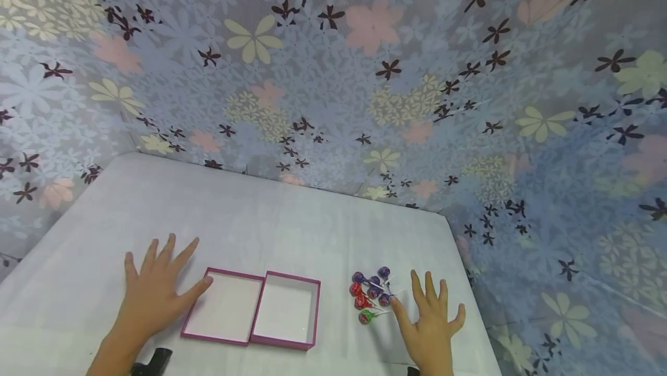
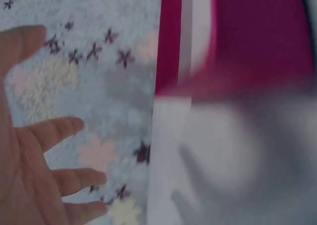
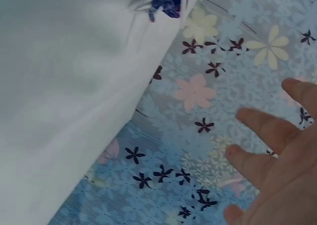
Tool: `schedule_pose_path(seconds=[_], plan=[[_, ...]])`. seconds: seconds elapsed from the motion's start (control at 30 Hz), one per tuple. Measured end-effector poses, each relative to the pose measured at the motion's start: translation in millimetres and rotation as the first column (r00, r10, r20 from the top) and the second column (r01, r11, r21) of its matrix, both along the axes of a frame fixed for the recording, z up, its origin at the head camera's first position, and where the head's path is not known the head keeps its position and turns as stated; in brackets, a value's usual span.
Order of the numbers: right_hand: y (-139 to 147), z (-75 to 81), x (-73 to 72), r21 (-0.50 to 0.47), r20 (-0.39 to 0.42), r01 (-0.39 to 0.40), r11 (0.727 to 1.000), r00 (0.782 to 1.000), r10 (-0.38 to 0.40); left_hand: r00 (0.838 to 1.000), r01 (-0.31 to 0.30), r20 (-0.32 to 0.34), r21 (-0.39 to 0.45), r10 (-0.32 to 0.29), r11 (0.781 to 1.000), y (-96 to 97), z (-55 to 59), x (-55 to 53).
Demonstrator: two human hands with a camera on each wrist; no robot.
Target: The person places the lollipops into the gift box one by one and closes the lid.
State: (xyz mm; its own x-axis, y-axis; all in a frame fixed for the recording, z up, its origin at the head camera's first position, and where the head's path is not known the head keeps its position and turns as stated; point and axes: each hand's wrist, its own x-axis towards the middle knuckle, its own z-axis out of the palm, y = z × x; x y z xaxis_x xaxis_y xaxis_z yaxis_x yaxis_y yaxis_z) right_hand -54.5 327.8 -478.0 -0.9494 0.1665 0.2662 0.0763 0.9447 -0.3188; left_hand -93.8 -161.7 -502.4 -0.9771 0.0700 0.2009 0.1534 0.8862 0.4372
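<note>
My left hand (image 1: 156, 289) is held with fingers spread beside a shallow white tray with a magenta rim (image 1: 215, 340), its thumb overlapping the tray's left edge in the head view. Against that tray's right side stands a deeper white box with magenta edges (image 1: 281, 343); nothing lies inside either one. Right of them is a loose cluster of wrapped lollipops: several purple ones (image 1: 384, 272), red ones (image 1: 361, 302) and a green one (image 1: 366, 317). My right hand (image 1: 429, 324), fingers apart, is just right of the lollipops and grips nothing. Whether its index finger touches a stick, I cannot tell.
A white cloth-like sheet (image 1: 292, 219) covers the table under everything. Flower-patterned fabric (image 1: 323, 103) rises behind the table and along its sides. A black wrist mount (image 1: 156, 360) shows by the left forearm.
</note>
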Motion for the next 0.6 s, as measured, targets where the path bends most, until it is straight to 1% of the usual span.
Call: schedule_pose_path(seconds=[0.1, 0.17, 0.27, 0.37, 0.43, 0.5, 0.53, 0.6], plan=[[-1, -6.3, -1.5, -0.007, 0.000, -0.036, 0.999, 0.999, 0.036, 0.996, 0.083, 0.029, 0.079, -0.085, 0.993, 15.5, -3.0, 0.5], [0, -9.8, -2.6, 0.011, -0.015, -0.061, 0.998, 0.998, 0.061, 0.987, 0.153, 0.032, 0.138, -0.158, 0.979, 28.5, -4.5, -0.4], [-2, -16.0, -3.1, 0.037, -0.071, -0.119, 0.992, 0.990, 0.121, 0.964, 0.260, -0.001, 0.183, -0.264, 0.948, 46.3, -8.1, -0.9], [-4, -23.2, -2.5, 0.070, -0.123, -0.174, 0.982, 0.976, 0.182, 0.937, 0.344, -0.025, 0.215, -0.348, 0.914, 60.9, -11.6, -1.0], [-6, -26.6, -1.6, 0.081, -0.137, -0.198, 0.977, 0.969, 0.208, 0.922, 0.382, -0.029, 0.230, -0.386, 0.895, 68.8, -14.2, -0.9], [-7, -29.3, -0.4, 0.089, -0.133, -0.214, 0.973, 0.965, 0.224, 0.909, 0.407, -0.022, 0.255, -0.415, 0.877, 74.5, -16.2, -0.8], [-8, -30.1, 0.1, 0.094, -0.127, -0.217, 0.972, 0.965, 0.228, 0.905, 0.414, -0.018, 0.267, -0.425, 0.871, 76.5, -16.6, -0.9], [-10, -31.3, 1.3, 0.093, -0.110, -0.222, 0.971, 0.967, 0.231, 0.900, 0.418, 0.001, 0.276, -0.435, 0.865, 79.4, -16.5, -1.3]])
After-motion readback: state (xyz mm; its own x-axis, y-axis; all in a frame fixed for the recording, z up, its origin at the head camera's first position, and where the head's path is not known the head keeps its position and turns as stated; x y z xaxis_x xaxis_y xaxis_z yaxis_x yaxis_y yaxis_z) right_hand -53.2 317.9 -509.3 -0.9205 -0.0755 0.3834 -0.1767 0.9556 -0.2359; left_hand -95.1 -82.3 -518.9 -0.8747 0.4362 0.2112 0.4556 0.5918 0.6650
